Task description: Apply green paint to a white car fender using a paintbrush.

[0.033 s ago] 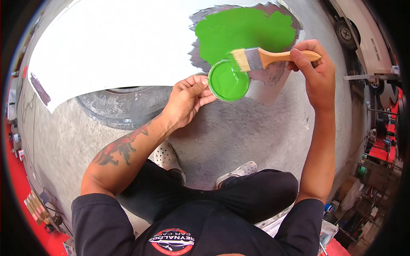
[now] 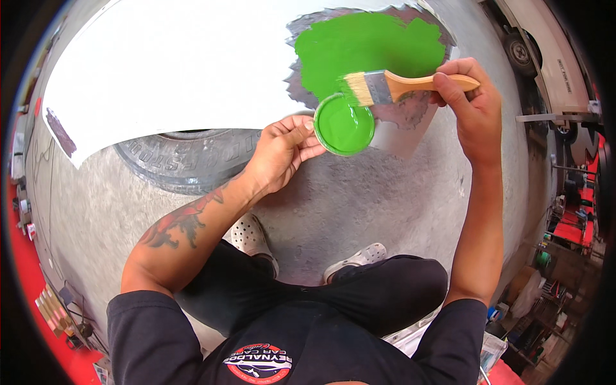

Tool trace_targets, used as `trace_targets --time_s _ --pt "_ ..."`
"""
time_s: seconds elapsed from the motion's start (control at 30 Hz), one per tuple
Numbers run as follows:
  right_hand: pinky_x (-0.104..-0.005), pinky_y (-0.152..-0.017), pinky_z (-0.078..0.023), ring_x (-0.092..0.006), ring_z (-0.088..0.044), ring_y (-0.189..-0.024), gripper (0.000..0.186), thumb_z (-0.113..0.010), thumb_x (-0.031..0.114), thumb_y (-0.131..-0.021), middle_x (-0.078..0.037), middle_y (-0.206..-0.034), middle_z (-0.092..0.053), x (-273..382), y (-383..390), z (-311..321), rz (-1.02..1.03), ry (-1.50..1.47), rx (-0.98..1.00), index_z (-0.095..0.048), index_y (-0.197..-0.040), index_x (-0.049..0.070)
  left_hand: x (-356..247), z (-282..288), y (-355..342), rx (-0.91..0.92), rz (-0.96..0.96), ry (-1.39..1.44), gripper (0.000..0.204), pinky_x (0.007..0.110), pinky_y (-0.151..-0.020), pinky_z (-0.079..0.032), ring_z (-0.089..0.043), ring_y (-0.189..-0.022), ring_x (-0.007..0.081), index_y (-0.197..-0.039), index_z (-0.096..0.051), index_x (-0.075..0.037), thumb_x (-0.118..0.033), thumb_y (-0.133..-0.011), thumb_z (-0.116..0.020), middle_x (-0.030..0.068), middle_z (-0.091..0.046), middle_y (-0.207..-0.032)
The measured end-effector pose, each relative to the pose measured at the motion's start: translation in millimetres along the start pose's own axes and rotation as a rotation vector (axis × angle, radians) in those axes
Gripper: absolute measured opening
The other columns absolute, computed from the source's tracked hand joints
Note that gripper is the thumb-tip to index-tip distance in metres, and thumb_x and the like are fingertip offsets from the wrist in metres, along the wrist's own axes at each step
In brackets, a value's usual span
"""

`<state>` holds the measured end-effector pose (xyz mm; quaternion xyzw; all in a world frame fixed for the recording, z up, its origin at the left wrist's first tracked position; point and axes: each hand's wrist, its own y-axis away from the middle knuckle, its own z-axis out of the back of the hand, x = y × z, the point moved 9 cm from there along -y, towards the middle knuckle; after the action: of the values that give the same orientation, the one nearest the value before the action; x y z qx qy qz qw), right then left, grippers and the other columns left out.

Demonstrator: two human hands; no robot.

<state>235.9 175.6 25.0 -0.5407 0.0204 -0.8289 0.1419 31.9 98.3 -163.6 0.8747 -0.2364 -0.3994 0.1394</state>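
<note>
My left hand (image 2: 285, 153) grips the edge of a small round paint can lid or shallow tin (image 2: 345, 130), which has wet green paint over its inside face. My right hand (image 2: 471, 106) is closed on the wooden handle of a flat paintbrush (image 2: 378, 87). Green tips its pale bristles, which point left just above the upper rim of the lid; whether they touch it I cannot tell. Behind the brush, a green painted patch (image 2: 359, 48) with a ragged grey border covers the right part of a white vehicle panel (image 2: 167, 64).
A black tyre (image 2: 186, 163) shows under the panel's curved lower edge. My feet, in pale clogs (image 2: 252, 242), are on the grey concrete floor (image 2: 308, 218). Another vehicle (image 2: 558, 58) stands at the far right, above cluttered shelves (image 2: 545, 308). Red surfaces line the left rim.
The brush and my right hand have shifted very slightly left. The lid sits a touch lower. Both hands keep their hold.
</note>
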Motion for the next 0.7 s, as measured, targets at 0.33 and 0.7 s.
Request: trace_targets --time_s 0.33,0.7 --pt "-0.0234 -0.066 -0.049 -0.0108 -0.062 -0.073 0.015 -0.066 0.015 -0.087 -0.004 -0.08 -0.064 -7 -16 -71 0.118 0.158 0.194 -0.061 -0.094 0.003 35 -2 5 0.06 0.12 -0.024 0.013 0.03 -0.08 -0.056 -0.065 -0.087 0.0168 -0.103 -0.057 0.001 -0.008 -0.095 -0.053 0.0092 -0.064 -0.097" --pt "-0.0241 -0.064 -0.052 -0.0145 -0.067 -0.074 0.013 -0.066 0.012 -0.086 -0.008 -0.082 -0.067 20 -4 -82 0.304 0.325 0.246 -0.061 -0.095 0.003 43 -4 9 0.108 0.148 -0.026 0.014 0.031 -0.081 -0.056 -0.065 -0.087 0.0175 -0.103 -0.058 0.002 -0.009 -0.094 -0.057 0.0093 -0.064 -0.097"
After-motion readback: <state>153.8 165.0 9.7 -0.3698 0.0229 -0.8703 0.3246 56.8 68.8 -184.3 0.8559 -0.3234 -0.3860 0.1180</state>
